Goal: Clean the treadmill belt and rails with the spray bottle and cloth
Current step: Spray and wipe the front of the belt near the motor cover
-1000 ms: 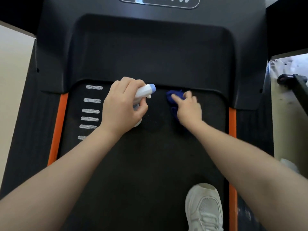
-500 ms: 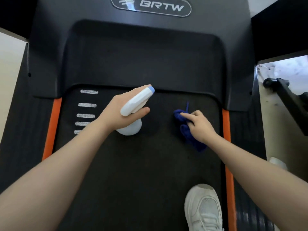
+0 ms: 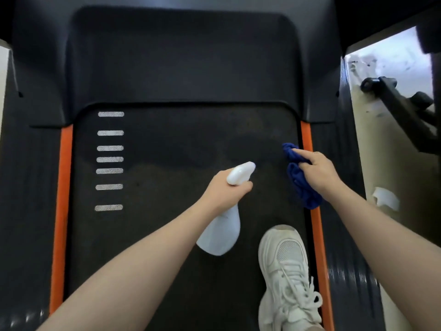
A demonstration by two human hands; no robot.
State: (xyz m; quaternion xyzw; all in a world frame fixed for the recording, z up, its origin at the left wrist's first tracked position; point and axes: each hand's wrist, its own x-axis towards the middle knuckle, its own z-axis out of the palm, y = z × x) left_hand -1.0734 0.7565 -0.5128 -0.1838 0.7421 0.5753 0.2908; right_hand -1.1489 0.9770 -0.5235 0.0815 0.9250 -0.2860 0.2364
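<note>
The blue cloth lay bunched on the belt beside the right orange rail, gripped by the right hand. The left hand clasped the white bottle mid-belt, above a white shoe.

Spray bottle over mid-belt, left of cloth. Cloth at belt's right edge beside right rail. Shoe on belt, behind both.
</note>
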